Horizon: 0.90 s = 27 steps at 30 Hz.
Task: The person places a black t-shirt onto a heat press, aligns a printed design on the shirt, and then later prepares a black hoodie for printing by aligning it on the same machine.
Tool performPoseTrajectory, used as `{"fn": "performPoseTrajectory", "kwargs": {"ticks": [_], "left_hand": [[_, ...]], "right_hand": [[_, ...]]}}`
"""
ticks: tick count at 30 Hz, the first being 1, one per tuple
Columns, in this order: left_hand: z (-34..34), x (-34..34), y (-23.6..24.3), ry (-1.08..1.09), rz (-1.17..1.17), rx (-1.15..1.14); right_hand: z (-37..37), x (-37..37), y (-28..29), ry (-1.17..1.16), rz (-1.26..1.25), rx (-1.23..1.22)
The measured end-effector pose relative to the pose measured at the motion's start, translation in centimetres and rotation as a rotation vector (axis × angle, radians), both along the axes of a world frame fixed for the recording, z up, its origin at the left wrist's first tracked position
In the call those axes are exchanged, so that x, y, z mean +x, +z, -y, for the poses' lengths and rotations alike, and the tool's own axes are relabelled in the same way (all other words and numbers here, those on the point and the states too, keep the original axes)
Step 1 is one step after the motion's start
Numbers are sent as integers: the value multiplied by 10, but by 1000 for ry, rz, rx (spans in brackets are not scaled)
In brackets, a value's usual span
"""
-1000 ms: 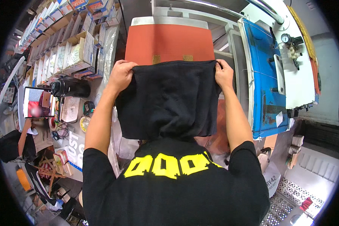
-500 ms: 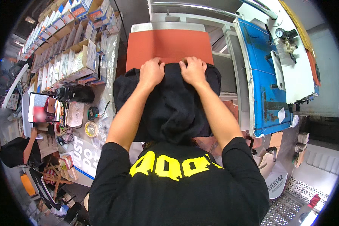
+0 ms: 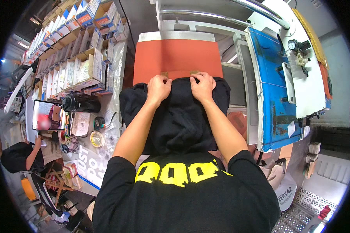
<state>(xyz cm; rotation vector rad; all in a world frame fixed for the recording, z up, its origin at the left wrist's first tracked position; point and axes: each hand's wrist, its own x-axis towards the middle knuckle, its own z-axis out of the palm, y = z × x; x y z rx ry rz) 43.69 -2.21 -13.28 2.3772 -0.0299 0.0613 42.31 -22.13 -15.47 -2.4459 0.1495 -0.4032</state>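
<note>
A black cloth garment lies bunched over the near part of a flat orange-red pad and hangs down toward my body. My left hand pinches its far edge left of the middle, thumb against fingers. On the right of the same edge, my right hand grips the cloth with curled fingers. Two small brown patches show on the pad just beyond my fingertips. Folds hide the pad's near part and whatever lies under the garment.
A blue-covered board and a white machine surface with a pressure gauge stand at right. Boxes, a black bottle and a tape roll crowd the left. Another person sits far left.
My hands have drawn the garment's far edge slightly toward me, uncovering the brown patches on the pad. My fingers are more tightly pinched. The whole view has shifted a little.
</note>
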Motion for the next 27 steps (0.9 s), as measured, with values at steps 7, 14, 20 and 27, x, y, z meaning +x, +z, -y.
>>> {"fn": "performPoseTrajectory", "kwargs": {"ticks": [7,14,20,27], "left_hand": [[-31,-72,58,-571,197,-32],[-7,-159,10,-791,129,76],[-21,-132,98,-634,202,-382],[-1,-139,167,-793,358,-393]], "right_hand": [[40,-50,40,130,310,-2],[72,-164,79,417,-613,-50],[67,-177,98,702,-1105,-395],[-8,-150,68,638,-565,108]]}}
